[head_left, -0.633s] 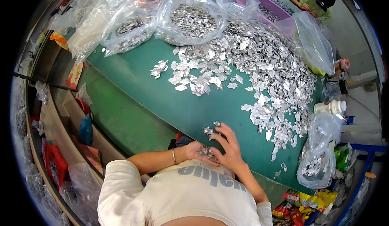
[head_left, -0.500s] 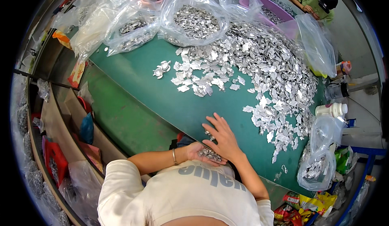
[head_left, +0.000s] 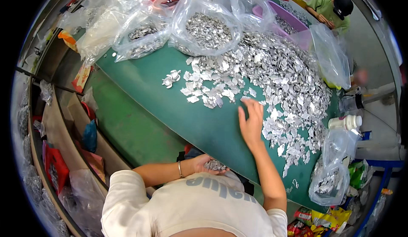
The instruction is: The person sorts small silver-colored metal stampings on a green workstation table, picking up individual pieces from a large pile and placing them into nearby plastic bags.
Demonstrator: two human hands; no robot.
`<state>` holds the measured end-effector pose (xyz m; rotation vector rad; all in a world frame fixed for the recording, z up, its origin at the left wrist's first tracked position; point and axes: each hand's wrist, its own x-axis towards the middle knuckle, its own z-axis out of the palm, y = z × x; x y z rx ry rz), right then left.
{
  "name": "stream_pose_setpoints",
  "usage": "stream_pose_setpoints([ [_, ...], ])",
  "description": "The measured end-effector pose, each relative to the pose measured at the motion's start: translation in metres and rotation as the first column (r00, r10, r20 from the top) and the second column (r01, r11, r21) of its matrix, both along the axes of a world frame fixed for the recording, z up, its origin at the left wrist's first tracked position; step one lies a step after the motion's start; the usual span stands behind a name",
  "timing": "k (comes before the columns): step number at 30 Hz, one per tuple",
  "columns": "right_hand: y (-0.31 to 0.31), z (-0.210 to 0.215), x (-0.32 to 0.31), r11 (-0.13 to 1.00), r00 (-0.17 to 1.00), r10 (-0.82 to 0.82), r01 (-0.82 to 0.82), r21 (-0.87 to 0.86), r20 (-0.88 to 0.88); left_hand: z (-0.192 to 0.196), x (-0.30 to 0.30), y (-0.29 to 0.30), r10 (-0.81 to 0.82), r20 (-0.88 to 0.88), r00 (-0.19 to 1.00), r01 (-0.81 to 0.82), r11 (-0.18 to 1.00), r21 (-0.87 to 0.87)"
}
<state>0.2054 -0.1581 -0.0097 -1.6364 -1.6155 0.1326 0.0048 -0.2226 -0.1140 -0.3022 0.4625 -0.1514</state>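
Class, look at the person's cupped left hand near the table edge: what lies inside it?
The left hand cradles a small heap of silvery pieces. The palm beneath the heap is covered, so the heap's depth cannot be seen.

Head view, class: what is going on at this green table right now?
A person is working through a big heap of small silver pieces on a green table. The right hand lies open at the near edge of the heap. The left hand is cupped by the body, holding a handful of pieces. Clear plastic bags with more pieces stand at the far side.
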Motion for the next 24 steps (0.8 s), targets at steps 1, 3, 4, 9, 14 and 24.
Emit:
stream_pose_setpoints([
  [1,0.019,-0.006,0.006,0.996,0.993,-0.073,0.067,0.063,0.095,-0.004,-0.003,0.000,0.013,0.040,0.999,-0.013,1.000,0.007],
  [3,0.041,-0.021,0.019,0.993,0.970,-0.115,0.115,0.010,0.215,-0.013,-0.011,0.004,0.040,0.116,0.992,-0.043,0.999,0.021],
  [4,0.051,-0.025,0.023,0.990,0.952,-0.128,0.138,-0.016,0.278,-0.015,-0.019,0.005,-0.003,0.102,0.995,-0.004,0.998,0.066],
  [9,0.058,-0.025,0.034,0.996,0.988,-0.078,0.073,0.042,0.131,-0.004,-0.055,0.008,0.049,-0.072,0.996,-0.016,0.913,0.409],
  [14,0.001,0.010,0.002,0.966,0.911,0.103,-0.187,-0.179,-0.398,0.006,-0.062,0.011,0.048,-0.010,0.999,-0.037,0.872,0.489],
  [24,-0.085,0.008,-0.054,0.760,0.737,0.548,-0.636,-0.131,-0.396,0.006,-0.054,0.000,0.166,0.152,0.974,-0.197,0.957,0.213],
])
